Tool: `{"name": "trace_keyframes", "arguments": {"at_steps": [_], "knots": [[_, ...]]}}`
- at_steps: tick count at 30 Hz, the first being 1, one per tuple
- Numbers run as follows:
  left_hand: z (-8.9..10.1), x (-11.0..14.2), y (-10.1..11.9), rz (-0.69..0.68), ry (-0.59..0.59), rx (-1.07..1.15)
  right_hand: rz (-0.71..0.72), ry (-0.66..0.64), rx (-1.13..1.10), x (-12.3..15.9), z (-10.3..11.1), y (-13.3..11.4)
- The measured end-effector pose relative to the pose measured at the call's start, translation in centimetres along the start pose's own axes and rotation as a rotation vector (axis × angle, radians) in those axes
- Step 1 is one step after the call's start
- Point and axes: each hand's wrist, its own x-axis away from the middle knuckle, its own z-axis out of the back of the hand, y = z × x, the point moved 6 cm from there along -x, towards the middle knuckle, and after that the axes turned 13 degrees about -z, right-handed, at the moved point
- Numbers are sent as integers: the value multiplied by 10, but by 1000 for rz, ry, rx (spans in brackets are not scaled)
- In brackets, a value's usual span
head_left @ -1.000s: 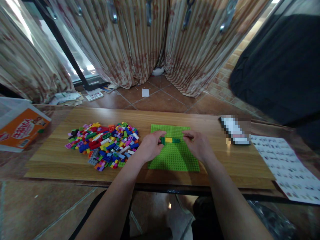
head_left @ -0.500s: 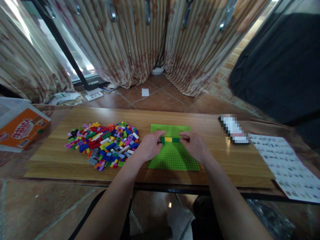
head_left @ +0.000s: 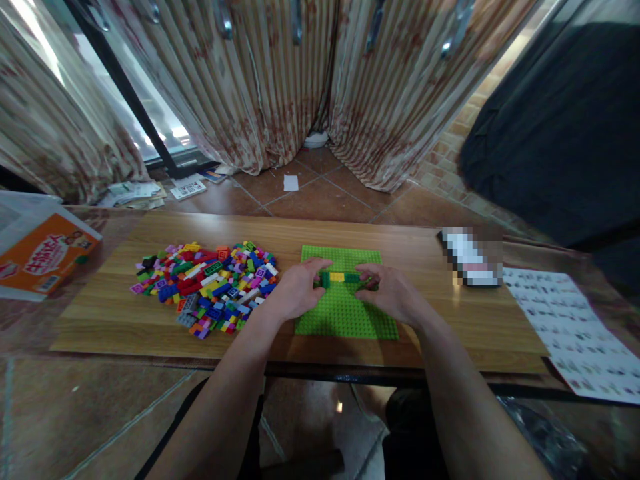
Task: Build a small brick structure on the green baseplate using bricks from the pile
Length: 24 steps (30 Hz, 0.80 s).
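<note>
A light green baseplate [head_left: 345, 317] lies on the wooden board in front of me. On it sits a short row of bricks [head_left: 340, 277], dark green at both ends and yellow in the middle. My left hand [head_left: 295, 293] rests at the plate's left edge, its curled fingers touching the row's left end. My right hand [head_left: 393, 293] is curled at the row's right end, fingertips pressed on the dark green brick there. Left of the plate lies a heap of loose coloured bricks [head_left: 210, 287].
The wooden board [head_left: 150, 320] lies on a glass table. An orange box [head_left: 43, 260] stands at the far left. A blurred flat object [head_left: 470, 257] and a printed sheet [head_left: 575, 333] lie at the right. Curtains hang behind; a dark cloth fills the upper right.
My right hand has moved a little left and closed in on the right end of the brick row. My left hand has stayed at the left end.
</note>
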Motion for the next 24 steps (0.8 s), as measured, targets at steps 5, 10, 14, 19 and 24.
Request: {"name": "trace_keyframes", "arguments": {"at_steps": [5, 10, 14, 19, 24], "knots": [[4, 3, 2, -57, -59, -40, 37, -29, 81, 6, 0, -5], [2, 3, 7, -118, -113, -93, 62, -64, 108, 9, -2, -7], [-3, 3, 6, -116, -117, -126, 70, -71, 134, 9, -4, -7], [-5, 3, 4, -116, -111, -144, 89, -67, 172, 9, -5, -8], [-6, 4, 5, -125, -117, -160, 110, -60, 202, 10, -5, -10]]}}
